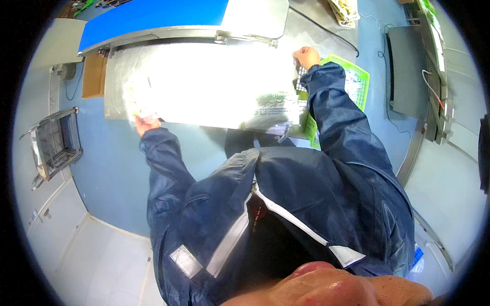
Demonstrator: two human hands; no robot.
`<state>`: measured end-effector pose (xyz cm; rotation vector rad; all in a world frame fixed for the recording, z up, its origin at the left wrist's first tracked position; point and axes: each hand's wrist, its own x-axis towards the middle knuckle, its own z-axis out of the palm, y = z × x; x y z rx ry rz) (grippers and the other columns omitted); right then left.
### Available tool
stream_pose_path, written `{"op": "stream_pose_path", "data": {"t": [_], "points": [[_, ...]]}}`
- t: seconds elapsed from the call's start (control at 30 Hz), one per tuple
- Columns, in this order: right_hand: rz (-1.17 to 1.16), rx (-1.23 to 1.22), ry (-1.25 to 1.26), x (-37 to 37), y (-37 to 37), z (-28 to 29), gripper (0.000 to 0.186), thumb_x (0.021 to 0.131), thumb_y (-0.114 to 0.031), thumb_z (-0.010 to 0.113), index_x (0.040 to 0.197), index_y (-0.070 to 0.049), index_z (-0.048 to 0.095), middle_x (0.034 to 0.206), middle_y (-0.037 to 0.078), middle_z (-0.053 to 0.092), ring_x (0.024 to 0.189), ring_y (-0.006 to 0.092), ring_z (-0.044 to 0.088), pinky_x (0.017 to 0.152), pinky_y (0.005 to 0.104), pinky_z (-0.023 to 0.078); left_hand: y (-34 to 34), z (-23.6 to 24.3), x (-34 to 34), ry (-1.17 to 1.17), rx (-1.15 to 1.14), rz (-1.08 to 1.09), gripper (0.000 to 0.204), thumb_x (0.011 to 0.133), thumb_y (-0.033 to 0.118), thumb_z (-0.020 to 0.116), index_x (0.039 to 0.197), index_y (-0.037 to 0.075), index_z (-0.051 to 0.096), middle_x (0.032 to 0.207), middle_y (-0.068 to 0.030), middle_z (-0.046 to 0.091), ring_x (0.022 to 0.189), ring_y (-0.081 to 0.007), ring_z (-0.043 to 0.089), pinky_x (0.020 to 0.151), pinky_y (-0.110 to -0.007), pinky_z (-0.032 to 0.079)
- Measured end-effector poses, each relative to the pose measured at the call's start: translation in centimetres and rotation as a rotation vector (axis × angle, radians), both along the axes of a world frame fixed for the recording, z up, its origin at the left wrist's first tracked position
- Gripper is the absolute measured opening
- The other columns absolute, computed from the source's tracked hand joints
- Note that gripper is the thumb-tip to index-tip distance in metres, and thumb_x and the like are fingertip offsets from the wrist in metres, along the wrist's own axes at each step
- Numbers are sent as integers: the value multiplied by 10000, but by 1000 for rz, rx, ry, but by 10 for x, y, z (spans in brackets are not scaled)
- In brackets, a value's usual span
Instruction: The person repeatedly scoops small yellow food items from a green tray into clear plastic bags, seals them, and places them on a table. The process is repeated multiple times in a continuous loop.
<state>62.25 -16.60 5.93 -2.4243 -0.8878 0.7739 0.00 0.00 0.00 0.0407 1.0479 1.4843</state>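
Note:
My left hand (pixel 146 123) is at the front left edge of a brightly lit metal work surface (pixel 194 86), its fingers closed on the lower end of a clear plastic bag (pixel 140 94) with small pale contents, washed out by glare. My right hand (pixel 306 56) is at the surface's far right, fingers pinched, above a green mesh basket (pixel 361 89) that holds packets; what it pinches is too small to make out. Crumpled clear film with dark printing (pixel 273 104) lies at the front right of the surface.
A machine with a blue top (pixel 153 20) runs along the back. A cardboard box (pixel 93 76) is beside the surface at left, and a metal frame (pixel 56 140) hangs farther left. A tray of pale items (pixel 343 11) is at the back right, near black cables. A grey panel (pixel 406 71) stands right.

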Motion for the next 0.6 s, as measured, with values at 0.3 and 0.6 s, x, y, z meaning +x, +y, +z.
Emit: {"op": "stream_pose_path", "data": {"t": [0.3, 0.6], "points": [[-41, 308, 323, -54, -17, 135, 205, 790, -161, 755, 698, -39, 617, 630, 25, 613, 577, 96, 539, 561, 257, 453, 11, 170, 125, 1043, 62, 132, 456, 906, 102, 586, 1325, 16, 427, 1092, -158, 606, 947, -229, 593, 822, -329, 514], [122, 470, 290, -123, -10, 180, 382, 741, -306, 807, 668, -24, 559, 592, 74, 544, 537, 135, 486, 506, 311, 414, -107, 229, 328, 906, 1070, -1372, 375, 854, 74, 682, 1187, 33, 514, 839, -34, 615, 709, -98, 567, 651, -247, 461]]}}
